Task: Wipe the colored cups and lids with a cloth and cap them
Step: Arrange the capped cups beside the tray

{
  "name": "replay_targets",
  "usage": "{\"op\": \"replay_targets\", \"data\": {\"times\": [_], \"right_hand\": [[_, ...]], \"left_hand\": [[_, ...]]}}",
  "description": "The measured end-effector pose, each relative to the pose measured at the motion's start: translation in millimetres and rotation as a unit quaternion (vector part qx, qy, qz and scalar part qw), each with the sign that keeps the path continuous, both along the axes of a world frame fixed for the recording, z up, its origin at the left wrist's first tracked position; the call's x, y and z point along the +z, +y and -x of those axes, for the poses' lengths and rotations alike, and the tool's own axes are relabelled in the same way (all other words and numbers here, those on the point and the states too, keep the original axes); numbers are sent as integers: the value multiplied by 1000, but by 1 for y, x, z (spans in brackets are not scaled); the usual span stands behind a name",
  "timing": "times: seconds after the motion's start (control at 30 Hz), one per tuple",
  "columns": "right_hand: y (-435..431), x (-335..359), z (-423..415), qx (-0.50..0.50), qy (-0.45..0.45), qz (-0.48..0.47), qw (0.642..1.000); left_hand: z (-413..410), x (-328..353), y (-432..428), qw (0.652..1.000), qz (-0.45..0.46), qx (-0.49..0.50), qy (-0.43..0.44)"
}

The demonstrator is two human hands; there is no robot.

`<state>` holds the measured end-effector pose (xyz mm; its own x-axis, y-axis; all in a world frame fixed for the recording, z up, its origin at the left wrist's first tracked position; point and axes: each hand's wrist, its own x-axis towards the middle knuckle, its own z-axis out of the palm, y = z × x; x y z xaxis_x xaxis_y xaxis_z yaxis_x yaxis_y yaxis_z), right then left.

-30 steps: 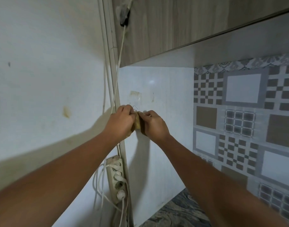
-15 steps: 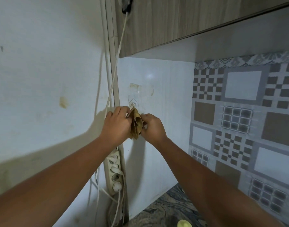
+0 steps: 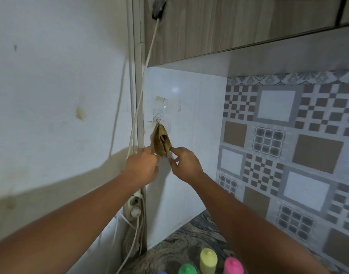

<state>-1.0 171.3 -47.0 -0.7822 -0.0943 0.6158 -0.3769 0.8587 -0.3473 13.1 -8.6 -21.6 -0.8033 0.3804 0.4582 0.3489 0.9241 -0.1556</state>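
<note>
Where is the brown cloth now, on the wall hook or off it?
On it: the cloth hangs bunched from the wall hook by its top end.

- My left hand (image 3: 143, 165) and my right hand (image 3: 186, 165) are both showing bare.
- My left arm (image 3: 70, 224) is showing bare all the way to the wrist.
- My right arm (image 3: 248, 224) is showing bare too, and it is getting thinner near the wrist.
- My fingers (image 3: 174, 149) are looking too blurry to tell about the nails.
</note>
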Motion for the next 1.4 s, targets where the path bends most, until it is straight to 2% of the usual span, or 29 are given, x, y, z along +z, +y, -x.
{"op": "replay_targets", "data": {"times": [0.13, 0.4, 0.57, 0.93, 1.17, 1.4], "right_hand": [[7, -18, -21, -19, -41, -4, 999], [17, -61, -67, -27, -82, -10, 996], [23, -118, -94, -26, -169, -29, 985], [9, -238, -137, -44, -356, -97, 928], [4, -278, -143, -74, -396, -127, 907], [4, -291, -145, -82, -386, -86, 915]], "left_hand": [[-15, -14, 6, 999, 24, -13, -35], [-52, -43, 28, 991, -10, -75, -108], [-64, -102, 27, 976, -11, -83, -199], [-97, -235, 19, 935, -7, -77, -347], [-109, -293, 15, 913, -18, -48, -406], [-102, -317, 9, 917, -77, -49, -388]]}}
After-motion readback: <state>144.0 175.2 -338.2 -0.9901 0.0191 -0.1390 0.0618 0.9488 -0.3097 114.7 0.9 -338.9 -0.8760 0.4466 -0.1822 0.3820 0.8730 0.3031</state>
